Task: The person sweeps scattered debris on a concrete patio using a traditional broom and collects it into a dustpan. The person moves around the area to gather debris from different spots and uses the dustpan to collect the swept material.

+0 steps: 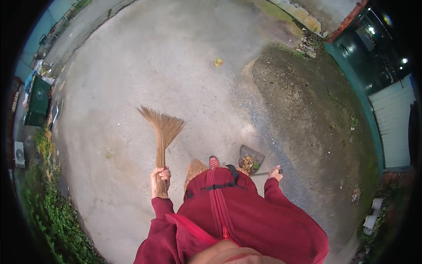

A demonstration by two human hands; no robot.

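My left hand (161,177) is wrapped round the bound handle of a straw broom (162,127), whose bristles fan out ahead of me and to the left. At my right side, my right hand (276,173) grips the dark end of a dustpan's thin handle. The dustpan (260,157) hangs or rests low beside my legs; whether it touches the ground I cannot tell. Inside it lies a heap of dry leaves (249,164) with a bit of green. One foot in a red shoe (214,162) shows below my red jacket.
A yellow leaf (218,62) lies on the concrete (132,79) ahead. Rough, darker ground (299,97) spreads to the right, before a lit doorway (373,48). On the left stand a green bin (38,101) heaped with rubbish and a strip of green plants (52,220).
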